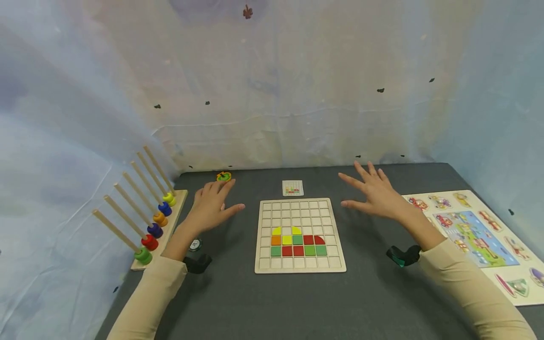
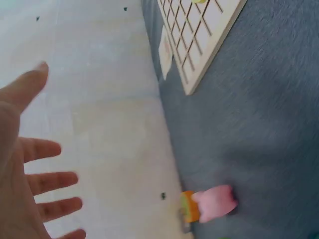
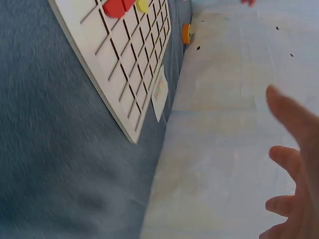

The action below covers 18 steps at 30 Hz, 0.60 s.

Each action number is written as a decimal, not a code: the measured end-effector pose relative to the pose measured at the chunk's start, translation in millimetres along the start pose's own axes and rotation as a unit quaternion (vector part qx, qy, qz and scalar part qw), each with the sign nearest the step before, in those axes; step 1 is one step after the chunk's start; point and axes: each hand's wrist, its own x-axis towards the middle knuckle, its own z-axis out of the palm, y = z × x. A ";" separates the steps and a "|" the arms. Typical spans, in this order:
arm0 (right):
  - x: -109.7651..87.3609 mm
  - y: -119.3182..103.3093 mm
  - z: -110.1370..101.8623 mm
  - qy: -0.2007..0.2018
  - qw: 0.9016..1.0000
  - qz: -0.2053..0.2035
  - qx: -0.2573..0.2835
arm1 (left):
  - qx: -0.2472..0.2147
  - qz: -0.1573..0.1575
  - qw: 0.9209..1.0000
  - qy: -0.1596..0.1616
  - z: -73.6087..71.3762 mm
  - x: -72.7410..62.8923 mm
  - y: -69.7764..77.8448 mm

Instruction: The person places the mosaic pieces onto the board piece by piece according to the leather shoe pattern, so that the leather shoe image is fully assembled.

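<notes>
A wooden grid board [image 1: 300, 215] lies in the middle of the dark table, its lower rows partly filled with yellow, orange, red and green tiles [image 1: 297, 245]. Behind it lies a small pattern card [image 1: 293, 187]. My left hand [image 1: 218, 200] hovers left of the board, fingers spread, holding nothing. My right hand [image 1: 367, 191] hovers right of the board, also spread and empty. A small orange, green and pink piece [image 1: 224, 177] sits just beyond the left fingertips; the left wrist view shows the piece [image 2: 212, 204] on the table beyond the left hand [image 2: 30, 164]. The right wrist view shows the board [image 3: 124, 74], the card [image 3: 159, 92] and my right hand [image 3: 294, 169].
A wooden peg rack [image 1: 170, 215] with coloured rings on its slanted rods stands at the left table edge. A vehicle peg puzzle [image 1: 476, 236] lies at the right. A small round disc [image 1: 195, 244] lies by my left wrist. Pale cloth walls enclose the table.
</notes>
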 end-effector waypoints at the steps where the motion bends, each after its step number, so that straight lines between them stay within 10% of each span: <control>1: 0.0 -0.5 -4.3 -0.001 1.000 0.003 -0.010 | 0.010 -0.003 1.000 0.001 -5.0 0.2 0.6; 18: -3.7 -4.8 -44.5 -0.003 0.998 0.033 -0.061 | 0.077 -0.030 0.997 -0.006 -56.5 -5.0 5.8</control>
